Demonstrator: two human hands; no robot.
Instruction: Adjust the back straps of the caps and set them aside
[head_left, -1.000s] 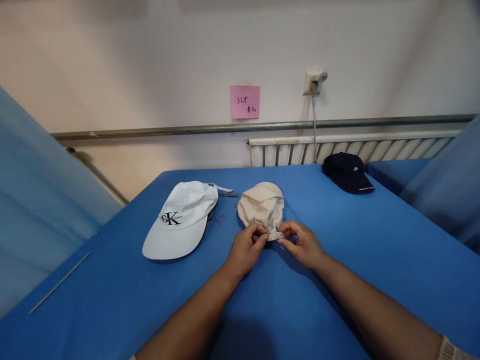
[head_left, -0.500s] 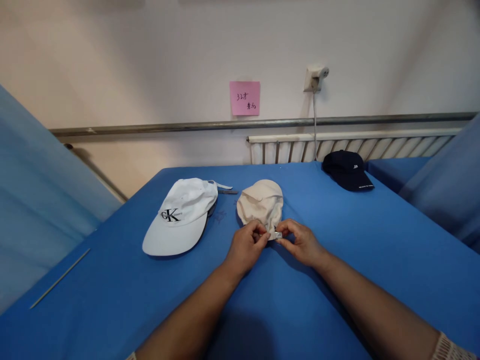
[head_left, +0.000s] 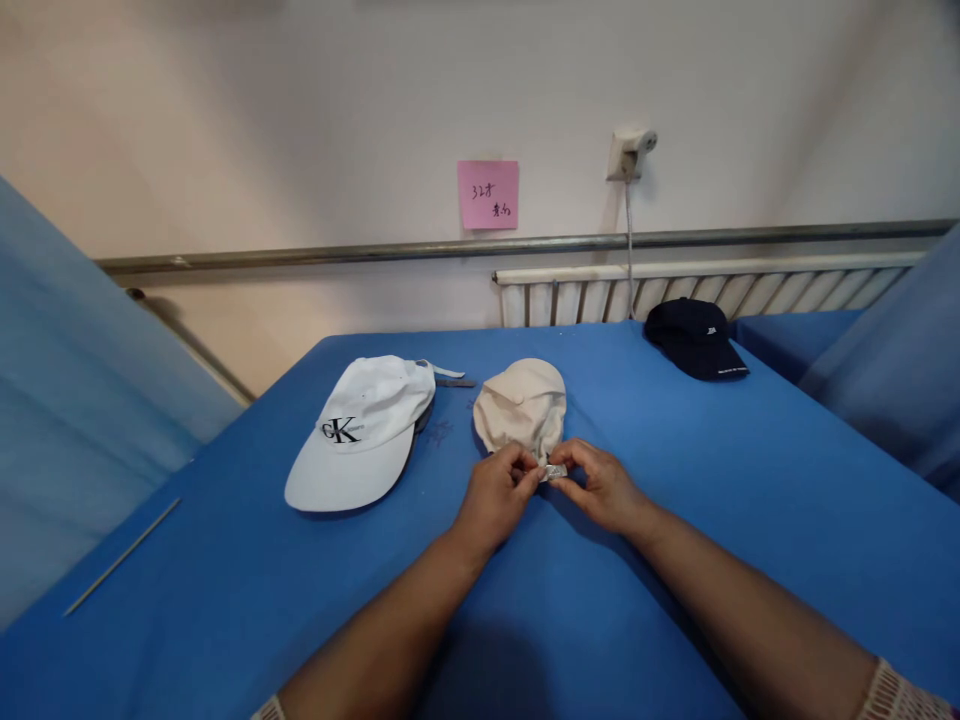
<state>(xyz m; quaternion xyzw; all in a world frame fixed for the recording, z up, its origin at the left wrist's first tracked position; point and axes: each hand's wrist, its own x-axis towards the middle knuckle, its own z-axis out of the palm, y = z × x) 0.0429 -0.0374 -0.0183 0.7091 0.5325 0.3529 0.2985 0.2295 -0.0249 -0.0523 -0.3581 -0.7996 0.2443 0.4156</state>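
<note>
A beige baseball cap (head_left: 521, 400) lies on the blue-covered table, its back strap end toward me and its crown somewhat crumpled. My left hand (head_left: 499, 492) is closed in a pinch on the strap at the cap's near edge. On the other side, my right hand (head_left: 600, 485) pinches the same strap by its small silvery buckle (head_left: 555, 472). The fingertips of both hands are close together and cover part of the strap. Left of the hands rests a white cap (head_left: 367, 430) with black lettering, its strap loose at the back.
A dark navy cap (head_left: 696, 338) sits at the far right of the table (head_left: 645, 620). At the left edge lies a thin stick (head_left: 124, 555). Behind are a radiator (head_left: 577, 300), a metal rail (head_left: 337, 257) and a socket with a plug (head_left: 630, 157). Blue curtains (head_left: 67, 400) hang at both sides.
My left fingers and the buckle have shifted slightly to the right. Both hands keep their pinch on the strap, and the other caps stay in place.
</note>
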